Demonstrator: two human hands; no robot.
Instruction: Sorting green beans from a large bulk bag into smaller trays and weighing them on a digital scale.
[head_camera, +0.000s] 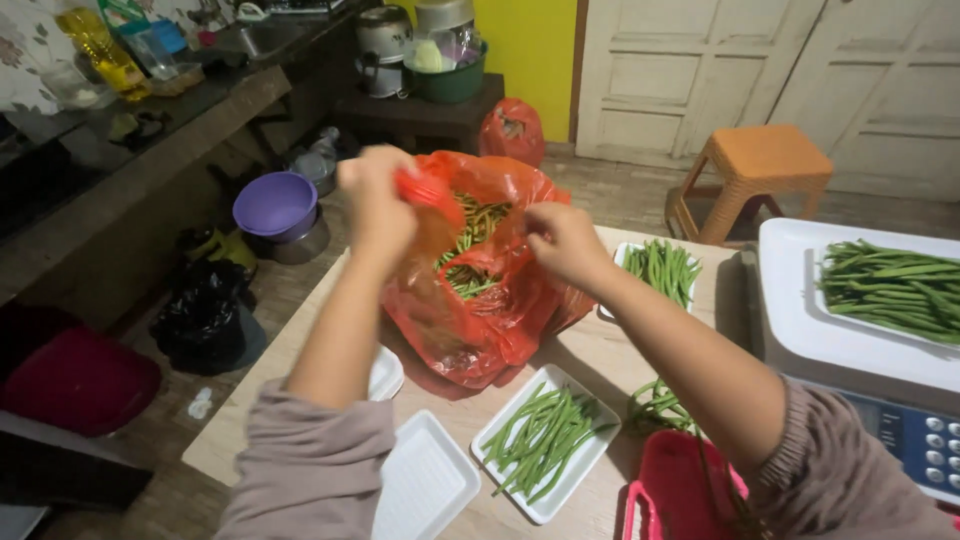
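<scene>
Left hand (375, 200): raised at the far left rim of the red plastic bag (480, 300), fingers clenched on a bunched fold of the rim. Right hand (562, 240): at the opposite rim, fingers pinched on the plastic edge. Rims pulled apart, apparently to keep the mouth open and the contents exposed.

Bag: resting on the wooden bench (300, 370), centre far, slumped on its base, mouth facing up toward the camera. Loose green beans (470, 245) visible inside, lying lengthwise in a heap.

Near the bag, right of centre: white foam tray (545, 445) loaded with a small bundle of beans laid roughly parallel. Just left of it: empty white tray (425, 485), touching or nearly touching the loaded one. Further tray edge partly hidden under the left forearm. Far right of the bag: another tray of beans (660, 270). Loose beans also lying on the bench beside the near loaded tray.

Right edge: white weighing scale (800, 320) carrying a tray of beans on its platform, keypad at the near side. Near right: red basket (680, 490), partly cut off.

Floor, left: purple bowl (275, 203), black bag (205, 315). Far right: orange stool (755, 165).
</scene>
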